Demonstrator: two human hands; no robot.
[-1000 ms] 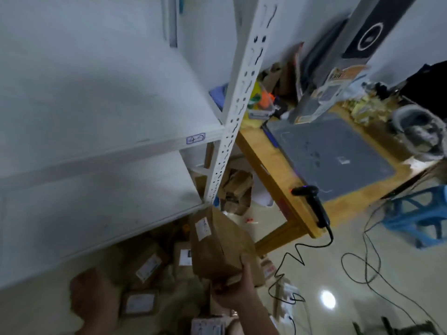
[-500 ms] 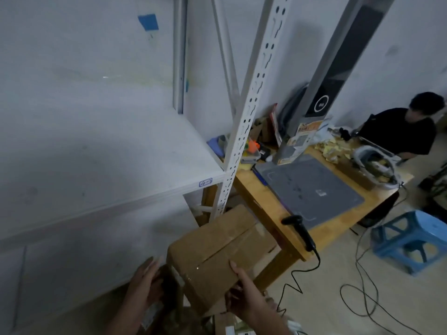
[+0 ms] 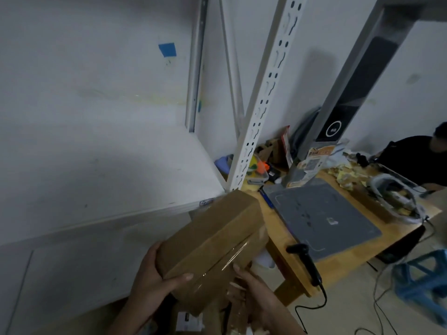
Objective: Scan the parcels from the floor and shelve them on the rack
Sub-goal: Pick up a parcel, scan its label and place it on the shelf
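"Head view: what is taking the most room?"
"The white rack [image 3: 108,177] is filling the left side. To the right of it the wooden table [image 3: 280,228] is standing."
"And where is the parcel?"
"The brown parcel [image 3: 212,243] is being held in the air, between the rack and the table. Its far end is reaching the front edge of the shelf, by the corner post. If it is touching, I cannot tell."
"What is coming next in size?"
"A grey mat [image 3: 324,218] is lying on the table, and a blue stool [image 3: 425,281] is standing on the floor at the right."
"How are the hands holding?"
"The left hand [image 3: 152,279] is gripping the near left corner, with the thumb lying over the top and the fingers curling under. The right hand [image 3: 251,288] is holding the near right side, one fingertip pressing on the clear tape. Its other fingers are hiding below the parcel."
"Anything smaller?"
"A black scanner [image 3: 307,264] is hanging over the table's edge, its cable running down to the floor."
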